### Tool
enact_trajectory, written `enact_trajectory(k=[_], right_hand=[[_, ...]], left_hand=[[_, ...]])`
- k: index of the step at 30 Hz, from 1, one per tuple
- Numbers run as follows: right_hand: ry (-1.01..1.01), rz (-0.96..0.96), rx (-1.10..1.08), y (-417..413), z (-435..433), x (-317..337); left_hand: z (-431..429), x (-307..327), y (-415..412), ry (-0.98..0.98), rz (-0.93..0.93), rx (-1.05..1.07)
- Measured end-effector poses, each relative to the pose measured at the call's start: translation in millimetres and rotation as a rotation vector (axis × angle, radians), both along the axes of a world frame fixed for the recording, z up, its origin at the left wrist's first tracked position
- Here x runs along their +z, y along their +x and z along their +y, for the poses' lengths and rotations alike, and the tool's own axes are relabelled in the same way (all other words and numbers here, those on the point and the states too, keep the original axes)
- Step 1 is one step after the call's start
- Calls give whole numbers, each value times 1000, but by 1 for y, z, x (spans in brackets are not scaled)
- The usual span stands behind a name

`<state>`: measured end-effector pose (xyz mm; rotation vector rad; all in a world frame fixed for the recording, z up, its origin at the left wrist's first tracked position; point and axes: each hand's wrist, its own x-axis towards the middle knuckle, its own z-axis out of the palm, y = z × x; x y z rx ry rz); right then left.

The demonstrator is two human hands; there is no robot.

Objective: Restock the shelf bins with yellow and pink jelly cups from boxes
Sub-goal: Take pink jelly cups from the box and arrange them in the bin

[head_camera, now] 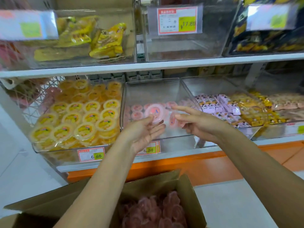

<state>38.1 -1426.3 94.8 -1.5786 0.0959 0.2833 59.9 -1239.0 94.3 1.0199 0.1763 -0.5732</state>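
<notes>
Both my hands reach over the front of a clear middle bin (154,89) on the lower shelf. My left hand (144,132) is palm up with relaxed fingers and holds nothing. My right hand (195,120) has straight fingers, empty too. Between and just beyond them a pink jelly cup (155,111) appears in mid-air or tumbling over several pink cups (136,115) lying in the bin. The bin to the left (49,150) is packed with yellow jelly cups (85,116). Below my arms an open cardboard box (189,191) holds many pink cups (158,211).
To the right, a clear bin holds purple packets (218,106) and yellow wrapped snacks (251,111). The upper shelf (148,65) carries bins with yellow bags (92,38), an almost bare bin (184,46) and dark packets. Price tags hang on the bin fronts. White floor lies right of the box.
</notes>
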Motion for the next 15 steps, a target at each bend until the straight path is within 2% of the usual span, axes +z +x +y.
enact_trajectory(k=[4, 8, 12, 13, 15], right_hand=[[-365, -14, 45, 32, 3, -4], [-681, 6, 63, 65, 12, -27], [-1179, 25, 82, 87, 12, -57], [-1238, 15, 73, 90, 12, -59], [-1332, 22, 124, 92, 13, -57]], left_hand=[[-4, -14, 42, 318, -84, 21], [-8, -29, 61, 710, -132, -137], [-14, -39, 68, 1192, -228, -393], [-14, -41, 69, 1244, -227, -441], [-14, -48, 74, 1179, -154, -470]])
